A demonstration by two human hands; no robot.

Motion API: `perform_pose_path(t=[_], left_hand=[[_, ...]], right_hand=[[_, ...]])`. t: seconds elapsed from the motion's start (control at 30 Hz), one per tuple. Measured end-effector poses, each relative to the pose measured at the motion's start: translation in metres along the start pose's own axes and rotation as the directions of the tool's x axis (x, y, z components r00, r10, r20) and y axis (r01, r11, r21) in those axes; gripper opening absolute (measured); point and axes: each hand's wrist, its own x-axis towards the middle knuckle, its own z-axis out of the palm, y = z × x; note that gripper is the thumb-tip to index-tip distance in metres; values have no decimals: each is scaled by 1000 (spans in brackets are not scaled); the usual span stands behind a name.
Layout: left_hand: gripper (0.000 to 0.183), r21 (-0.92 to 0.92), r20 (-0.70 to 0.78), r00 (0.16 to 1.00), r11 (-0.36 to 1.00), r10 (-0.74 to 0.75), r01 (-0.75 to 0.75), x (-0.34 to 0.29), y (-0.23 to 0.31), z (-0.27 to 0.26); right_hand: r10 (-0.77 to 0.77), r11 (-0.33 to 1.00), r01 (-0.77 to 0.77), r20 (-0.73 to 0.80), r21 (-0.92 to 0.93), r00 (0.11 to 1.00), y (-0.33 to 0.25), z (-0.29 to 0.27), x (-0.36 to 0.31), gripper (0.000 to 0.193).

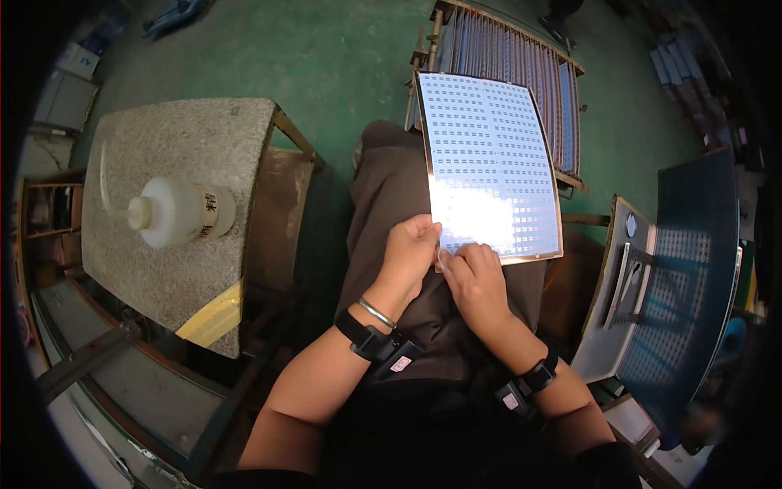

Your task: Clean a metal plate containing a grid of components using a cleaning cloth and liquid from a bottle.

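A flat, shiny, pale-blue printed panel point(476, 151) with rows of small dark marks and thin gold-coloured edges stands tilted over my lap. My left hand point(411, 251) is closed, thumb and fingers pinching the panel's near left corner. Right beside it, my right hand point(475, 281) is closed too, fingertips curled together at the same corner. A small clear or whitish bit shows between the two hands; whether it is film or a glint, I cannot tell. The right fingertips hide what they pinch. Bright glare covers the panel's lower middle.
A grey rough-topped table point(187, 134) stands at left, with a white plastic bottle point(175, 213) lying on it and yellow tape point(213, 314) at its corner. Ahead is a rack point(501, 49) of upright panels. To the right are a tray point(623, 285) with tools and a large blue screen point(684, 269).
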Motion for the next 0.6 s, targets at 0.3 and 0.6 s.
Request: perform_pose_path(t=[0.3,0.6], left_hand=[[17,4,-37,999,1000,24,-24,-2,0,7],[16,19,-42,998,999,40,-39,-2,-9,5]], right_hand=[[1,1000,-1,-27,-1,1000,-1,1,-7,18],[42,999,-41,-32,24,999,-1,-1,-12,18]])
